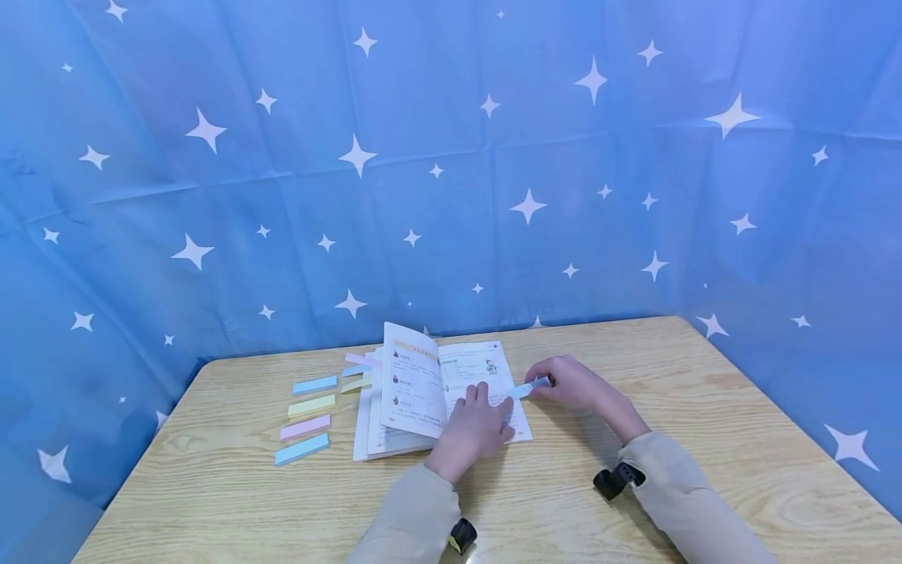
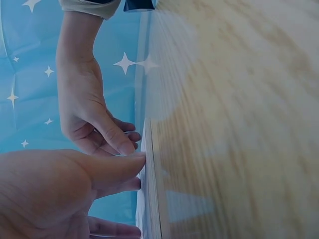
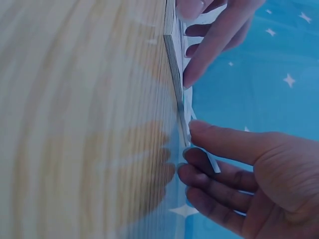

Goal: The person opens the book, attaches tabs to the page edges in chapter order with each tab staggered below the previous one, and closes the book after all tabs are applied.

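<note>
A book (image 1: 412,388) lies open on the wooden table, its left leaf standing partly raised. My left hand (image 1: 475,423) rests on the right-hand page with its fingers spread and fairly straight. At that page's right edge, my right hand (image 1: 572,384) pinches a blue paper strip (image 1: 524,388), which reaches over the page. In the right wrist view the thumb and fingers hold the strip (image 3: 213,163) by its outer end, next to the book's edge. Pink (image 1: 362,359), blue (image 1: 355,370) and yellow (image 1: 355,385) strips stick out from the book's left side.
Left of the book, several strips lie in a column: blue (image 1: 315,385), yellow (image 1: 312,405), pink (image 1: 305,427) and another blue strip (image 1: 301,450). A blue curtain (image 1: 451,196) with white stars hangs behind the table (image 1: 232,501).
</note>
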Demonstrator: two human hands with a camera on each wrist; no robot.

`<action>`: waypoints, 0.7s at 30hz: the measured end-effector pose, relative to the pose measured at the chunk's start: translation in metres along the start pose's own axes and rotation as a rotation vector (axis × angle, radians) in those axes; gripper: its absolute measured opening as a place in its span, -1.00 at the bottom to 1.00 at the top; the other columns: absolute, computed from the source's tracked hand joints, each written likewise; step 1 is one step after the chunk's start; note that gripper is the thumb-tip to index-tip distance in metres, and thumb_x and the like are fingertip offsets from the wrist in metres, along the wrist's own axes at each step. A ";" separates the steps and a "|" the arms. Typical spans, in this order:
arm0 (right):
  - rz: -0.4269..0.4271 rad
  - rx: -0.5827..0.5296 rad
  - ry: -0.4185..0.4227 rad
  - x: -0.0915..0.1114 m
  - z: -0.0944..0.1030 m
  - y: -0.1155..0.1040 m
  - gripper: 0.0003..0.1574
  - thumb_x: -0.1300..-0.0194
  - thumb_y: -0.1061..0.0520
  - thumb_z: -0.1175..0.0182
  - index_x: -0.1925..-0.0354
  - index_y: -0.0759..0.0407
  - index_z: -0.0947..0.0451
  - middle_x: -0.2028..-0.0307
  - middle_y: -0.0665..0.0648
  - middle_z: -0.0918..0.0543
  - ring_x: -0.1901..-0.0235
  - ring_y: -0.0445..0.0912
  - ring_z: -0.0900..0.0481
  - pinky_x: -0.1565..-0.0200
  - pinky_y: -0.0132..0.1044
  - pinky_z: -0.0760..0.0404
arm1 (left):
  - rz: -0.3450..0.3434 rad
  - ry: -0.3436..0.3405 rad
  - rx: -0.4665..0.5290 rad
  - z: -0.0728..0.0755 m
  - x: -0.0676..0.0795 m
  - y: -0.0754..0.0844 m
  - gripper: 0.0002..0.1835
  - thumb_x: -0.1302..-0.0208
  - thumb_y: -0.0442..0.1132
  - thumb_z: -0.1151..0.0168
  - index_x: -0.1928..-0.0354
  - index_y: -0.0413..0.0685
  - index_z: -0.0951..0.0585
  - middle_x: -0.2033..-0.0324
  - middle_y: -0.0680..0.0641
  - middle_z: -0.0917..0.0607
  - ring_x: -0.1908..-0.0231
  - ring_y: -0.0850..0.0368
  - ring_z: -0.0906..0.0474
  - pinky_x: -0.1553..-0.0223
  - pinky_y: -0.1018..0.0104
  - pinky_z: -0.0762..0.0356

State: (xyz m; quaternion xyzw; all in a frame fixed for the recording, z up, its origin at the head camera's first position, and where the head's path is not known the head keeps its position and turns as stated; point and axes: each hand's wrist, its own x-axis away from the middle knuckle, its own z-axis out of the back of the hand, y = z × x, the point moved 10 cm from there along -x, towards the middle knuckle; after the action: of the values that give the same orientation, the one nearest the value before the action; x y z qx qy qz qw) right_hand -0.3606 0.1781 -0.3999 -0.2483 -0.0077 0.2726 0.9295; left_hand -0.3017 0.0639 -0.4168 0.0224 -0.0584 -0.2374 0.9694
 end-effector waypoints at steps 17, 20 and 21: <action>0.249 0.050 -0.194 0.011 -0.017 -0.054 -0.36 -0.35 0.44 -0.13 -0.38 0.43 -0.35 -0.17 0.37 -0.61 0.46 -0.21 -0.54 0.19 -0.22 -0.61 | -0.007 -0.007 -0.023 -0.002 -0.001 -0.001 -0.44 -0.52 0.09 -0.06 -0.50 0.24 -0.37 -0.34 -0.20 -0.34 -0.32 -0.08 -0.25 -0.25 0.03 -0.40; 0.234 0.055 -0.212 0.012 -0.021 -0.054 -0.33 -0.35 0.44 -0.12 -0.40 0.46 -0.30 -0.20 0.40 -0.57 0.47 -0.23 -0.54 0.09 -0.17 -0.64 | -0.005 -0.012 -0.032 -0.003 -0.001 -0.001 -0.44 -0.53 0.09 -0.05 -0.50 0.24 -0.36 -0.34 -0.19 -0.34 -0.34 -0.07 -0.25 -0.26 0.04 -0.40; 0.222 0.058 -0.219 0.012 -0.022 -0.053 -0.34 -0.37 0.43 -0.11 -0.41 0.47 -0.28 -0.23 0.41 -0.54 0.45 -0.22 -0.56 0.03 -0.12 -0.65 | -0.004 -0.016 -0.034 -0.003 -0.001 -0.001 -0.44 -0.53 0.09 -0.05 -0.50 0.24 -0.36 -0.35 -0.19 -0.34 -0.34 -0.07 -0.25 -0.26 0.04 -0.39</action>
State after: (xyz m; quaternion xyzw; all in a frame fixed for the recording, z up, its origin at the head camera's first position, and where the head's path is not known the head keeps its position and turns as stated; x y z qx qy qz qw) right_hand -0.3201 0.1358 -0.3955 -0.1892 -0.0737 0.3992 0.8941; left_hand -0.3025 0.0635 -0.4202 0.0043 -0.0619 -0.2405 0.9687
